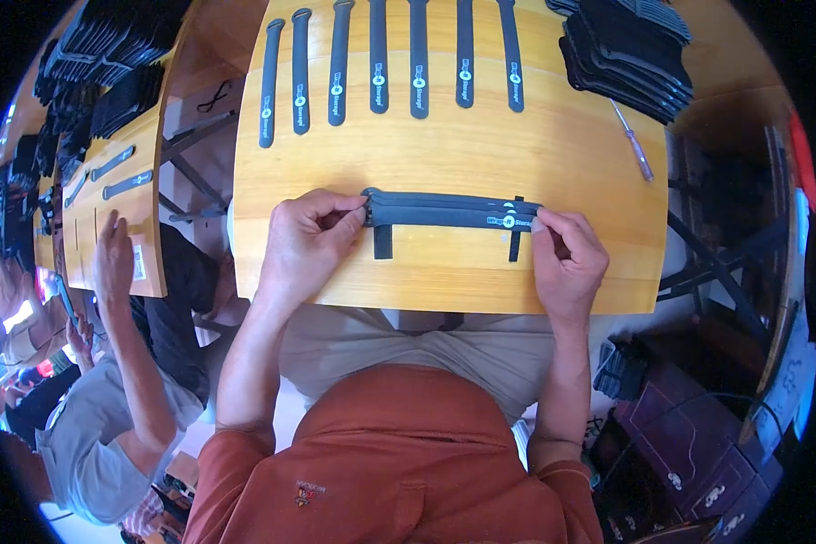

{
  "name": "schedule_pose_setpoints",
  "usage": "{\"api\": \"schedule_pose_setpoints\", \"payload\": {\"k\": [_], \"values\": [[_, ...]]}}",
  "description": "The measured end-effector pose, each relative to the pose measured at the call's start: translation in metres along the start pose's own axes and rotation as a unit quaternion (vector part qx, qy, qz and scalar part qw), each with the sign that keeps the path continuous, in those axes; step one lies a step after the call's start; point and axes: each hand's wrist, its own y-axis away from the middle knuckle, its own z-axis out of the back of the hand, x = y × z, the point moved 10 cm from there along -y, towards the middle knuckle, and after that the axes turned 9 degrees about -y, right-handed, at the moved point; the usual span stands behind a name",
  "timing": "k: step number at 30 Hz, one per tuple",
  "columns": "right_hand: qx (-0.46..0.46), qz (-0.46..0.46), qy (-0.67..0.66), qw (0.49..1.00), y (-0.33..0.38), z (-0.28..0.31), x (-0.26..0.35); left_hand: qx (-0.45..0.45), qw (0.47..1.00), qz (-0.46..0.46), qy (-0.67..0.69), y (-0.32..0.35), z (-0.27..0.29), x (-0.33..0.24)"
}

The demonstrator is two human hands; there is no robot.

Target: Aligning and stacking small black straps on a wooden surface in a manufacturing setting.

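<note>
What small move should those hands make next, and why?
Perhaps the right hand should fold the right black strip over the dark straps: that strip's ends stick out from under them, and the left hand holds their opposite end.

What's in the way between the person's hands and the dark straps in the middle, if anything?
Nothing I can see. The left hand and right hand already have their fingers on opposite ends of the dark straps. Two short black strips poke out below them, not blocking either hand.

Rust-red short-sleeved shirt [372, 471], beige trousers [344, 340]
</note>
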Motion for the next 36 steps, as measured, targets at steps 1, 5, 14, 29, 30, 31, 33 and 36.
{"api": "schedule_pose_setpoints", "payload": {"k": [1,5,14,29,30,31,33,36], "values": [[0.0,-0.002,-0.005,1.0,0.0,-0.0006,-0.0001,0.0,1.0,0.006,0.003,0.0,0.0002,0.0022],[-0.001,-0.003,-0.004,1.0,-0.0002,-0.0006,0.0012,0.001,1.0,0.007,0.003,-0.0003,-0.0006,0.0022],[-0.002,0.0,0.002,1.0,0.0001,-0.0003,0.0026,0.008,1.0,0.002,0.003,-0.0011,-0.0007,0.0035],[0.016,-0.01,0.021,1.0,-0.0001,-0.0025,0.0034,0.001,1.0,0.005,-0.002,-0.0002,0.0011,0.0037],[0.013,-0.005,0.022,1.0,0.0,-0.0023,0.0038,0.001,1.0,-0.002,-0.004,0.0001,0.001,0.0033],[0.01,0.001,0.024,1.0,0.0002,-0.0019,0.0043,0.001,1.0,-0.009,-0.005,0.0002,0.0009,0.0026],[0.007,0.004,0.023,1.0,0.001,-0.0019,0.0033,0.001,1.0,-0.014,-0.009,-0.0005,0.0008,0.0034],[0.008,0.006,0.025,1.0,0.0006,-0.0022,0.0048,-0.001,1.0,-0.013,-0.011,-0.0001,0.0018,0.0034]]}}
